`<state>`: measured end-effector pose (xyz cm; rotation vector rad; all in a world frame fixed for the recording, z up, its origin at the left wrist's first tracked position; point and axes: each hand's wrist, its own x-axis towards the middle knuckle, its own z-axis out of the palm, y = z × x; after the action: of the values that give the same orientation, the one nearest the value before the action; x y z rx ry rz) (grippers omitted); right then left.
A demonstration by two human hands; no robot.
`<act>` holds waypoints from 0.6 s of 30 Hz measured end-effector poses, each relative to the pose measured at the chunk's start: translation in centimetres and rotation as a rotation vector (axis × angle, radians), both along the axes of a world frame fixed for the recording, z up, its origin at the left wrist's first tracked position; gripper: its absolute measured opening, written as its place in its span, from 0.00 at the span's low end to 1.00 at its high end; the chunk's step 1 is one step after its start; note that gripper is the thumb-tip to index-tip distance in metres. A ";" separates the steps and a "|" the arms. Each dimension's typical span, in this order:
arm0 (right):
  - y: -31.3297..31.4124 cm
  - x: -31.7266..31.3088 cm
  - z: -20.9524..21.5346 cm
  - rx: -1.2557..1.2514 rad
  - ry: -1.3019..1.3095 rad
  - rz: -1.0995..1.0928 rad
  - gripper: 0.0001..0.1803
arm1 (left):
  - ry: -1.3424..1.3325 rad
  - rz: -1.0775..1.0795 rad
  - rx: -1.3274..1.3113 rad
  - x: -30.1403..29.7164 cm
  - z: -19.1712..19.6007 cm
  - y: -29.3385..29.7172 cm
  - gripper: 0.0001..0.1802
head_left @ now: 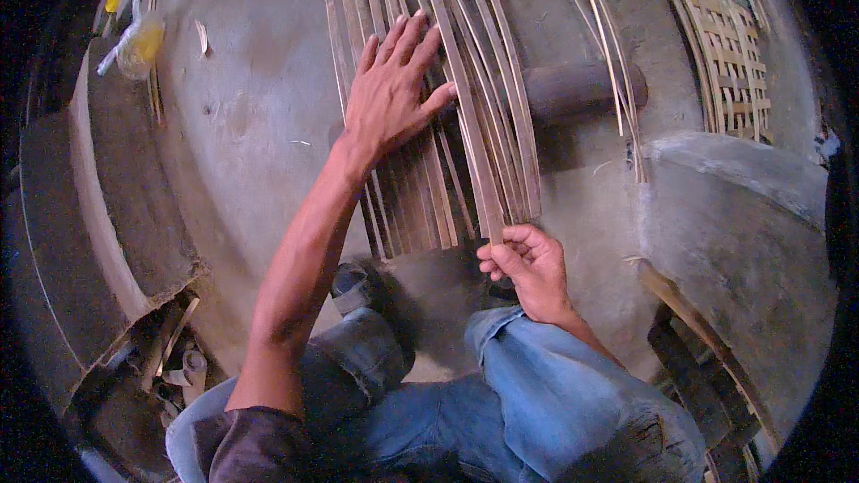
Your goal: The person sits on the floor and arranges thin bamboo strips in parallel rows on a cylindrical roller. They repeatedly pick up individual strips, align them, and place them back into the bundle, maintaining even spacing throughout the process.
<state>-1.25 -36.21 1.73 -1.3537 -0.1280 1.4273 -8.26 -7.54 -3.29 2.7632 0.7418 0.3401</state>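
Several long, thin bamboo strips (420, 197) lie side by side, running from the far edge toward me. Across them rests my left hand (394, 89), fingers spread and palm down, its thumb touching a wider strip (474, 148). My right hand (532, 268) pinches the near end of that wider strip between thumb and fingers, just above my right knee. More narrow strips (514, 116) lie to its right, their near ends beside my right hand. The left palm hides part of the strips beneath it.
A dark round log (586, 89) lies crosswise, right of the strips. Loose thin strips (604, 27) and a woven bamboo panel (734, 63) are at the far right. A plastic bag with something yellow (143, 45) sits far left. A raised concrete ledge (743, 179) stands at right.
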 end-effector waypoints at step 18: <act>0.7 -1.8 -2.1 -0.226 0.120 -0.011 0.09 | -0.040 0.123 0.042 -0.9 -1.4 0.6 0.30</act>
<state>-3.05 -35.55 -0.34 -1.4433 0.1231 1.5449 -9.19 -6.92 -4.67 2.7470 0.9062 0.4391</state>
